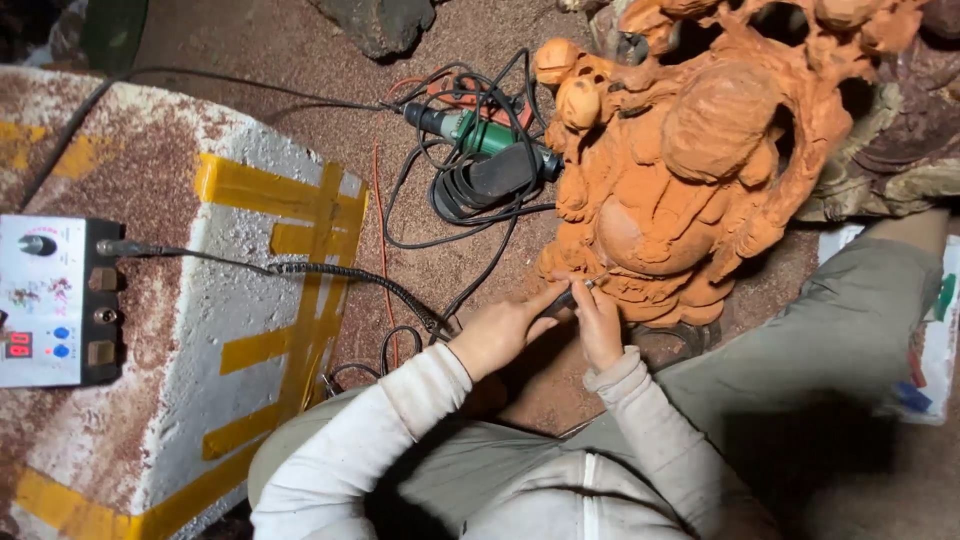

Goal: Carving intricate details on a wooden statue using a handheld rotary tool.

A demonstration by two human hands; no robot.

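Note:
A large reddish-orange wood carving point(700, 150) of a round-bellied figure stands on the dusty floor. Both my hands are at its lower edge. My left hand point(500, 330) grips the dark handpiece point(565, 298) of a rotary carving tool. My right hand point(600, 320) steadies the front of the same handpiece, its tip touching the carving's base. A coiled black cable point(350, 275) runs from the handpiece side back to a white control box point(45, 300) with a red display at the far left.
The control box sits on a white foam block point(200, 300) taped with yellow strips and coated in sawdust. A green and black power tool point(485, 145) lies among tangled cables behind my hands. A rock point(375, 22) lies at the top. My knee point(850, 330) is at right.

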